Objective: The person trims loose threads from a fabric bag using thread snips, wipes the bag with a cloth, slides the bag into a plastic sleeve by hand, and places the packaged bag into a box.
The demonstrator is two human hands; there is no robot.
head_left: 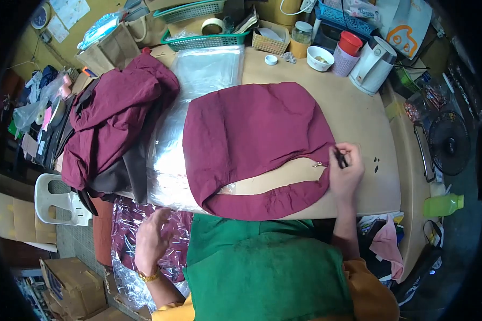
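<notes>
A maroon fabric piece [262, 120], perhaps a garment or bag cover, lies on the table with a curved band looping round its front opening. At its right edge, my right hand [346, 167] is closed on a small black object [340, 157] whose kind I cannot make out. A little silver metal piece [318, 164] shows just left of those fingers, against the band. My left hand [154, 242] hovers off the table's front edge with loosely parted fingers and nothing visible in it. Below it is a maroon item in clear plastic [124, 227].
A heap of maroon and dark garments [120, 115] covers the table's left side beside clear plastic bags [209, 67]. Along the back stand a green basket [206, 40], a glass jar [301, 33], a white bowl [319, 60] and a white kettle [373, 65].
</notes>
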